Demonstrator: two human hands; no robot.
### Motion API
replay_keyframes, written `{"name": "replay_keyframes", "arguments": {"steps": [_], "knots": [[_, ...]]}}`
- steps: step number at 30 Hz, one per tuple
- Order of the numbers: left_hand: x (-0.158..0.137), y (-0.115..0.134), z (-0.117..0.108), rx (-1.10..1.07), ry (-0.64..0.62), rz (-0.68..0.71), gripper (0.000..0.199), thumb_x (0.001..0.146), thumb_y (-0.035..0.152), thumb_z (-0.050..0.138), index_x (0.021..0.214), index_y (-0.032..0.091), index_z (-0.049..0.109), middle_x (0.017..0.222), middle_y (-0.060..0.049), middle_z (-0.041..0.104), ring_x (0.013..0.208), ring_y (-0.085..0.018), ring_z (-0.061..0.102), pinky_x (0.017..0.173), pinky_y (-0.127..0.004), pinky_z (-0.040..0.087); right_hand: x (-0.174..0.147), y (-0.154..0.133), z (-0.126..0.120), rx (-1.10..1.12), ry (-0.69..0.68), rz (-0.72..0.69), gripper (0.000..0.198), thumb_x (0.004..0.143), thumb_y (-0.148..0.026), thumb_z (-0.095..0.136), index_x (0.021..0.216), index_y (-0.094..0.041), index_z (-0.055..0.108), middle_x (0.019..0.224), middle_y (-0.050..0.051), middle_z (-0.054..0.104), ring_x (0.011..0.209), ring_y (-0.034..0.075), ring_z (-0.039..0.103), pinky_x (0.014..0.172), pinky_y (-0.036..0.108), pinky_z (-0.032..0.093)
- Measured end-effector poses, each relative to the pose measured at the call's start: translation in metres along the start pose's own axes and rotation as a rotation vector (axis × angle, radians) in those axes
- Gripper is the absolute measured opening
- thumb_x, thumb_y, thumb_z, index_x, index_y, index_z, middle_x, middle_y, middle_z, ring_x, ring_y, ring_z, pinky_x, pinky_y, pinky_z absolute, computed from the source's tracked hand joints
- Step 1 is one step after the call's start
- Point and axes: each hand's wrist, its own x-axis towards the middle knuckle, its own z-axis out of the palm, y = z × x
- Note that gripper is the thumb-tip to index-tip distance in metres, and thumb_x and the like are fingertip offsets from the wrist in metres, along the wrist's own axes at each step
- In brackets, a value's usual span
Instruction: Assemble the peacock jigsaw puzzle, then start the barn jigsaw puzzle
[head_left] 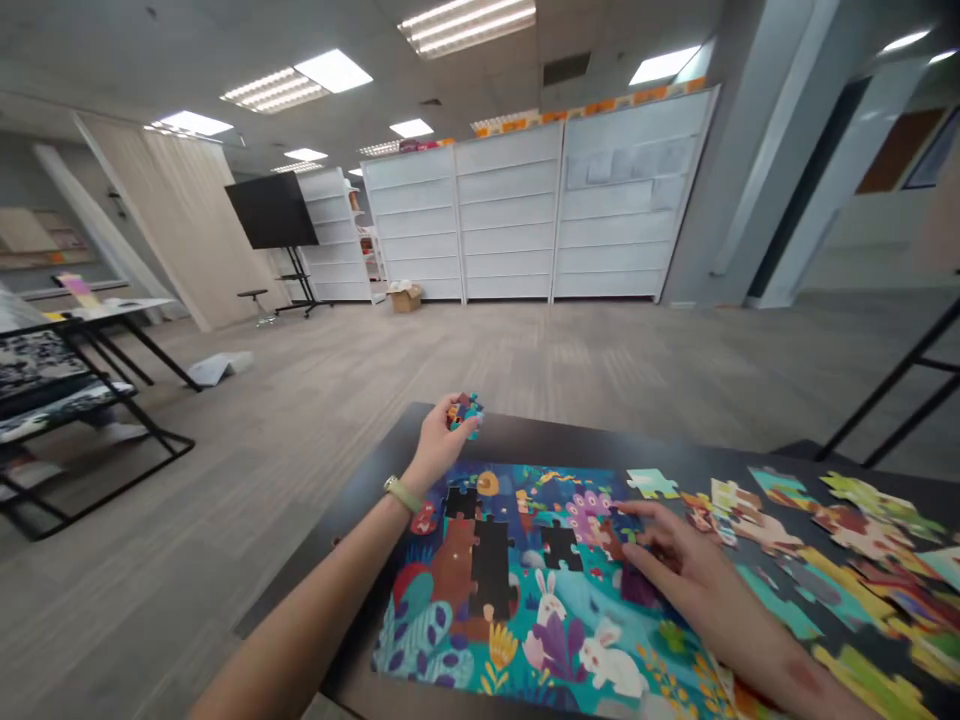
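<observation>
A colourful jigsaw puzzle (592,610) with rabbits, plants and a brown bear lies on the dark table, largely joined. Dark gaps show in it near the bear, at the upper left and right of the middle. Beyond its far left corner, my left hand (437,440) is raised and closed around several small jigsaw pieces (468,410). My right hand (675,550) rests at the puzzle's right side, thumb and index finger apart, fingertips at the pink and purple part. Its other fingers are curled and partly hidden.
Many loose jigsaw pieces (847,530) are spread over the table's right side. A single light green piece (652,484) lies beyond my right hand. The black table (360,540) ends just left of the puzzle. White shelving (510,220) and a screen on a stand (274,211) are far off.
</observation>
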Motion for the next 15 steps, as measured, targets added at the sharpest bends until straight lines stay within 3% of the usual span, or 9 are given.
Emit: {"name": "replay_keyframes", "arguments": {"steps": [3, 6, 12, 15], "knots": [[0.003, -0.009, -0.009, 0.061, -0.014, 0.010, 0.038, 0.071, 0.032, 0.084, 0.100, 0.017, 0.065, 0.086, 0.000, 0.065, 0.075, -0.013, 0.057, 0.071, -0.024, 0.046, 0.001, 0.007, 0.002, -0.108, 0.037, 0.011, 0.047, 0.090, -0.057, 0.054, 0.122, -0.023, 0.060, 0.069, -0.001, 0.063, 0.060, 0.020, 0.062, 0.055, 0.031, 0.050], [-0.010, -0.003, -0.006, 0.063, -0.099, -0.018, 0.035, 0.077, 0.034, 0.080, 0.103, 0.019, 0.062, 0.085, 0.001, 0.063, 0.073, -0.013, 0.057, 0.070, -0.024, 0.047, 0.000, 0.010, 0.002, -0.229, 0.073, 0.039, 0.051, 0.086, -0.060, 0.057, 0.123, -0.025, 0.062, 0.057, -0.003, 0.057, 0.049, 0.019, 0.055, 0.047, 0.031, 0.044], [-0.045, 0.029, 0.013, -0.132, -0.500, -0.246, 0.038, 0.079, 0.038, 0.081, 0.097, 0.022, 0.052, 0.075, 0.005, 0.056, 0.062, -0.010, 0.057, 0.060, -0.023, 0.048, -0.003, 0.008, 0.003, -0.250, 0.055, 0.067, 0.056, 0.086, -0.060, 0.055, 0.128, -0.023, 0.061, 0.056, -0.003, 0.054, 0.049, 0.019, 0.054, 0.046, 0.030, 0.043], [-0.047, 0.032, 0.014, -0.150, -0.497, -0.255, 0.038, 0.078, 0.038, 0.082, 0.095, 0.022, 0.051, 0.078, 0.005, 0.056, 0.063, -0.010, 0.058, 0.060, -0.023, 0.048, -0.004, 0.007, 0.004, -0.218, 0.132, 0.069, 0.053, 0.085, -0.056, 0.057, 0.126, -0.023, 0.061, 0.056, -0.004, 0.053, 0.049, 0.018, 0.054, 0.044, 0.029, 0.043]]}}
